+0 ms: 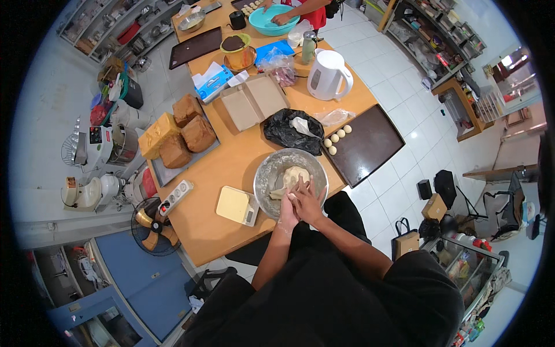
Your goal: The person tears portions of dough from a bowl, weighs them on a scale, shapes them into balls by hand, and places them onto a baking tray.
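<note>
Over a floury steel bowl (262, 173), my left hand (288, 209) and my right hand (307, 200) are pressed together, the right lying on the left. A small pale bit of dough shows between the palms; the fingers cover most of it. In the bowl, just beyond my fingertips, lies a larger lump of dough (295, 174), with a flatter piece (277, 194) beside my left hand. Several round dough balls (334, 138) sit along the left edge of a dark baking tray (367, 147) at the right. Left of the bowl stands a cream kitchen scale (234, 205).
Bread loaves (199, 134) fill a tray at the left, near a power strip (176, 197). Beyond the bowl are a black plastic bag (277, 128), an open cardboard box (251, 104) and a white kettle (327, 75). Another person's hand (281, 19) is in a turquoise basin (260, 26).
</note>
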Demonstrator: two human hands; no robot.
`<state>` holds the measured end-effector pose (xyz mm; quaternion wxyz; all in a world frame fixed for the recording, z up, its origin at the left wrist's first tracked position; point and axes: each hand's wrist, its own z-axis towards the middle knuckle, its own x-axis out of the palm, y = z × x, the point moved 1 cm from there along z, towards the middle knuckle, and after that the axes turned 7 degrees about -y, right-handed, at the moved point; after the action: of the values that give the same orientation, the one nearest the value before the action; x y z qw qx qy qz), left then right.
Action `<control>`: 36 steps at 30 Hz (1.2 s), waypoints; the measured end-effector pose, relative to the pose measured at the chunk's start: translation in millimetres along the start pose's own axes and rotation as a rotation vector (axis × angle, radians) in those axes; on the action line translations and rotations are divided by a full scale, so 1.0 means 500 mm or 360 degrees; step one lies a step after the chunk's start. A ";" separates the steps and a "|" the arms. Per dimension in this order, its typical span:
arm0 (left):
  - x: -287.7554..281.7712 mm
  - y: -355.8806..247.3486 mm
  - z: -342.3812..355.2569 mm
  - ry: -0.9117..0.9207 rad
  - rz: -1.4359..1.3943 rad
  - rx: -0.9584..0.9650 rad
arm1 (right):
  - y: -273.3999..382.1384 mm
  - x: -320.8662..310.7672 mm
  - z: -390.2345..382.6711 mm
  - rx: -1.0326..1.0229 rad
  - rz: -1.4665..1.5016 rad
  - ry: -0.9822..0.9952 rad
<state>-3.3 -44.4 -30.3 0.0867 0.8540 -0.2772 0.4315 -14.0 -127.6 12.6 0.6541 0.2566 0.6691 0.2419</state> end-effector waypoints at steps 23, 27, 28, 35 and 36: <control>-0.048 -0.068 -0.020 -0.0509 0.0490 0.0164 | -0.008 0.007 -0.027 0.0192 0.0717 0.0384; -0.005 -0.036 -0.068 -0.0291 0.0458 -0.0010 | -0.017 0.050 -0.032 0.0084 0.0499 0.0228; -0.002 -0.033 -0.076 -0.0134 0.0396 -0.0014 | -0.012 0.049 -0.030 -0.0101 0.0143 0.0042; -0.063 -0.045 -0.086 -0.0430 0.0885 -0.0023 | -0.019 0.018 0.025 0.0179 0.0549 -0.0323; -0.072 -0.047 -0.083 -0.0720 0.1063 -0.0030 | -0.019 0.012 0.029 0.0264 0.0551 -0.0313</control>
<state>-35.9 5.7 -30.9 -0.1136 0.7896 -0.5555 0.2345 0.0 -130.9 1.2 0.6415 0.4430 0.5657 0.2686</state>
